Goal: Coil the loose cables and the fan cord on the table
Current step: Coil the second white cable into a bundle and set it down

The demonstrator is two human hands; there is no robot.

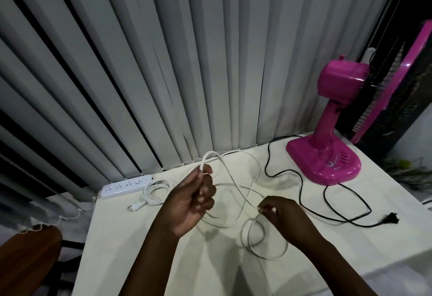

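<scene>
White cable (pixel 236 184) loose on white table (pixel 210 260), looped between both hands, a bend of it sticking up above left hand (pixel 194 198), fingers (pixel 205 193) curled round it. Right hand (pixel 284 216) lower, fingertips (pixel 266 209) pinching same cable just above tabletop, more slack curling below and left of them. Black fan cord (pixel 292 174) uncoiled right of right hand, trailing from pink fan (pixel 336 122) at table's far right to plug (pixel 390 219) near right edge. Left of left fingers: white power strip (pixel 126 186) with own coiled lead (pixel 155 190), at back edge. Grey vertical blinds (pixel 163 62) behind table, room dim. Brown chair (pixel 28 256) at lower left.
</scene>
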